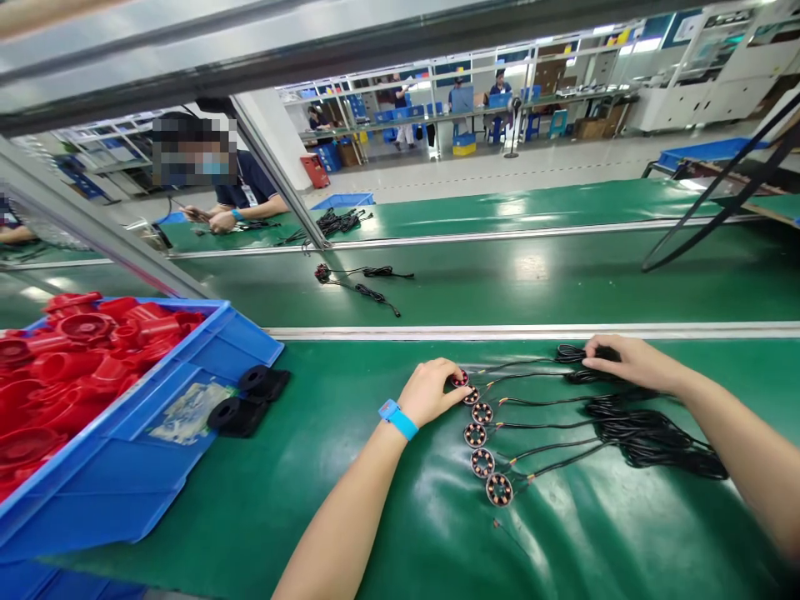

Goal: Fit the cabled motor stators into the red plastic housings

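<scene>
Several small round motor stators with copper windings (pixel 482 463) lie in a column on the green bench mat, each wired to a black cable. My left hand (pixel 431 390), wearing a blue wristband, has its fingers on the farthest stator (pixel 461 379). Its thumb rests by the second stator (pixel 471 396). To the right, my right hand (pixel 634 363) is closed on a coiled black cable (pixel 570 354) at the far end of the row; its fingertips are partly hidden. Below that hand, the other bundled cables (pixel 650 437) lie in a heap.
On the left stands a blue bin (pixel 206 350) filled with red plastic parts (pixel 81 367). Black blocks (pixel 250 400) sit against it. Beyond the metal rail (pixel 531 332), more cabled parts (pixel 368 279) lie on a green belt. Across it, a co-worker (pixel 250 179) handles something small.
</scene>
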A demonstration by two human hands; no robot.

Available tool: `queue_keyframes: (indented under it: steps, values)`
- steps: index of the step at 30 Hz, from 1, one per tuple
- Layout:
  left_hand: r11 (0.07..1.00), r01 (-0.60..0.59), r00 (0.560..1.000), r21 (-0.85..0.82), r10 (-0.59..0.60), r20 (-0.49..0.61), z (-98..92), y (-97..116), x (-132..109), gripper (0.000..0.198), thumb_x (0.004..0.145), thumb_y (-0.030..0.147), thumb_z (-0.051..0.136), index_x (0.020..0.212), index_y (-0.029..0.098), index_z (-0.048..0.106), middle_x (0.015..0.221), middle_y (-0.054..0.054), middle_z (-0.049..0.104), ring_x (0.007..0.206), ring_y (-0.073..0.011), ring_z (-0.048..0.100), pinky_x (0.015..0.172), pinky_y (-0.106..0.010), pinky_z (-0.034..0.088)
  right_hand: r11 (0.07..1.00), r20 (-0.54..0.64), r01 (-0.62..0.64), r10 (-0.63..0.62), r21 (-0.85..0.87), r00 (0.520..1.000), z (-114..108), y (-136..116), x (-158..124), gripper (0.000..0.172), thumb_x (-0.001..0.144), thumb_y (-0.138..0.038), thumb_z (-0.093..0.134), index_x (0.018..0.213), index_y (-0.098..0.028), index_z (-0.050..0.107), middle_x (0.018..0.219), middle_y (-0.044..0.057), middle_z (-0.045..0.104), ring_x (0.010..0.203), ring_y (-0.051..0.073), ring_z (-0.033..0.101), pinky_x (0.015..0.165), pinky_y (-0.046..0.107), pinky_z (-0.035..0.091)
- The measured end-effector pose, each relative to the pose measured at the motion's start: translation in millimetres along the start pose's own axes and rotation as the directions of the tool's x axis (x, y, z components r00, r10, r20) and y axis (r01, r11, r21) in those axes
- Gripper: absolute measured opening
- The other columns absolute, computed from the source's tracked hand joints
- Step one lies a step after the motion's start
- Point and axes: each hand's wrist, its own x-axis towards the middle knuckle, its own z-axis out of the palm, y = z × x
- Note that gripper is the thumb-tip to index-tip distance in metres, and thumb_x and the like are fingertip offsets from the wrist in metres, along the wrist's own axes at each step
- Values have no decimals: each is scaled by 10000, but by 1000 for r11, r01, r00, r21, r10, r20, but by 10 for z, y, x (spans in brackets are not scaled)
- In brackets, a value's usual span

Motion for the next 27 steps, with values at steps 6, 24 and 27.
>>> queue_keyframes:
  steps: [6, 24, 27]
  values:
    - [989, 76, 997, 127, -75, -7, 35, 142, -19, 393, 722, 456, 826, 950, 224, 605, 1132, -34, 626, 1016, -288, 552, 869, -429, 410, 996, -61, -56, 60, 72, 996, 38, 191, -483, 283, 783, -523, 707, 944, -295, 657, 1301, 102, 568, 1189, 252, 539, 1008, 344, 384]
    - [999, 28, 992, -30, -31, -119, -297, 140, -62, 252, 850, 376, 727, 1062, 263, 652, 1221, -39, 614, 1187, -264, 535, 1025, -448, 403, 989, -271, -131, 145, 68, 952, 7, 181, -624, 425, 802, -667, 606, 1056, -330, 655, 1264, -17, 609, 1156, 241, 567, 637, 269, 483]
    - [980, -108, 871, -165, 13, -491, -616, 392, -197, 124, 905, 319, 653, 996, 236, 664, 1045, -19, 677, 1010, -203, 618, 915, -357, 471, 995, -282, -100, 99, 10, 954, -81, 38, -529, 413, 837, -653, 575, 1033, -299, 656, 1196, 9, 642, 1094, 241, 595, 672, 288, 481]
